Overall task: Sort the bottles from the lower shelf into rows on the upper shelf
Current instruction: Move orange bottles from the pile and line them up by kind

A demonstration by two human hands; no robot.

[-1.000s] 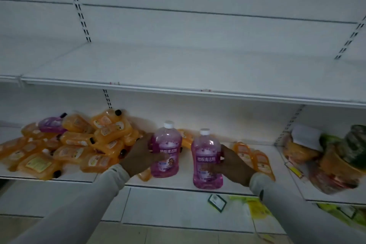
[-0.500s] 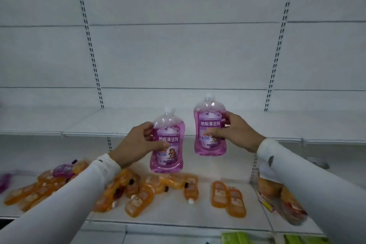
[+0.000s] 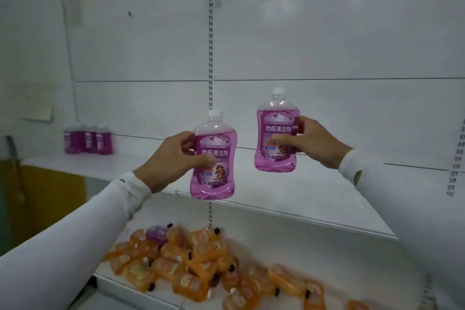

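Observation:
I hold two upright pink floor-cleaner bottles with white caps in the air in front of the upper shelf [image 3: 314, 199]. My left hand [image 3: 173, 158] grips the nearer pink bottle [image 3: 216, 178] by its side. My right hand [image 3: 312, 142] grips the other pink bottle [image 3: 274, 156], held higher and to the right. Several purple bottles [image 3: 88, 139] stand in a row at the far left of the upper shelf. On the lower shelf [image 3: 339, 259] lies a heap of orange bottles [image 3: 196, 262] with one purple bottle [image 3: 156, 233] among them.
A slotted upright rail [image 3: 210, 58] runs down the white back wall between the shelf bays. A yellow and green surface [image 3: 42, 204] shows at the left beyond the shelving. More orange bottles [image 3: 297, 284] are scattered along the lower shelf toward the right.
Both hands have lifted the pink bottles from the lower shelf up to the level of the upper shelf. My view has swung left, bringing the standing purple bottles into sight.

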